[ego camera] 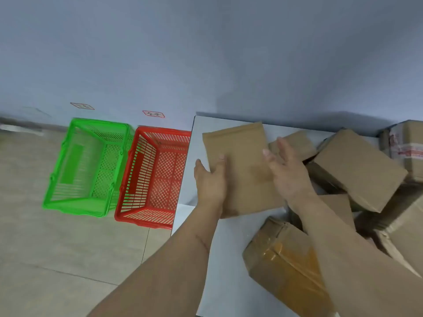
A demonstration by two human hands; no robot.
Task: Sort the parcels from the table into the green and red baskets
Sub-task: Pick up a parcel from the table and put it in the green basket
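Flat parcel (240, 165): brown paper envelope, flat, near the left edge of the table (229, 248), towards the far corner. Plain side up, no label readable. Whether it rests on the surface or is lifted just off it, I cannot tell.
Left hand (210, 179): grips the parcel's left edge, thumb on top, fingers curled under.
Right hand (288, 170): fingers straight and spread, palm turned towards the parcel at its right edge; holds nothing. Whether it touches the parcel is not clear.
Other parcels: heap of brown cardboard boxes along the right side of the table. One large plain box (359, 168) lies tilted on the heap, just right of the right hand. A small box (295, 143) sits behind the fingers. A box wrapped in yellowish tape (286, 266) lies near the front edge, under the right forearm. A box with red-printed tape (405, 147) stands at the far right corner.
Red basket (151, 177): on the floor, touching the table's left side, nothing inside.
Green basket (87, 165): on the floor, just left of the red one, sides touching, nothing inside.
Wall labels: two small red-bordered tags (153, 114) on the wall, one behind each basket; writing too small to read.
Floor (57, 259): beige tiles.
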